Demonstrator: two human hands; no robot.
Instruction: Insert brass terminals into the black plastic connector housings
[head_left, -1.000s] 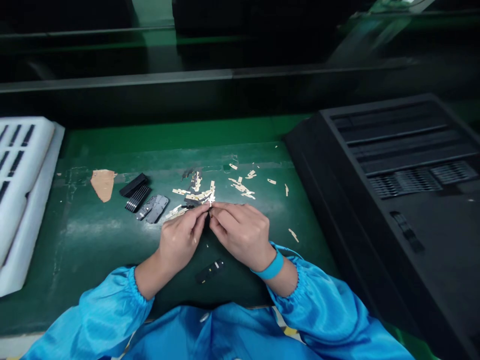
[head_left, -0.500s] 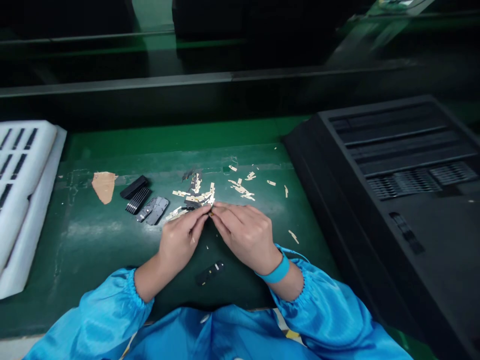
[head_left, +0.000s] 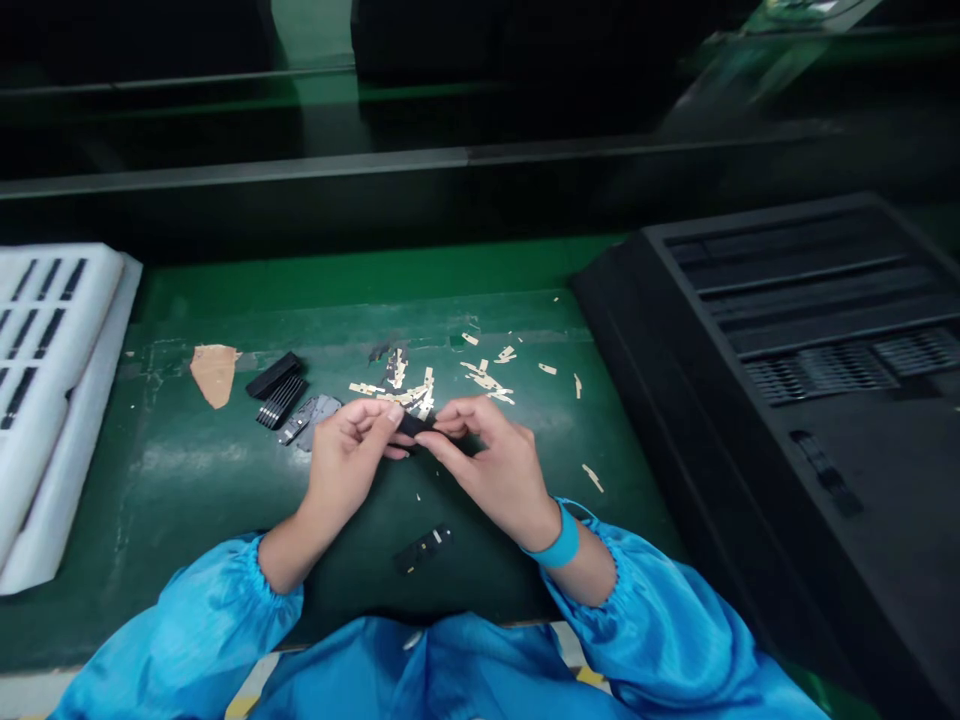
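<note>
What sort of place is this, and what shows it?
Probably a small-parts workshop: the left hand and right hand hold a small black piece, pale strips lie scattered on the work surface, and a slotted black tray sits at the right.

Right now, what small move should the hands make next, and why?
I'd perhaps turn the small black flat piece slightly between the left hand and right hand: both pinch it and cover its ends, so its edges can't be fully checked. Thin cream-coloured strips lie scattered beyond, so turning it without lowering seems safest.
</note>
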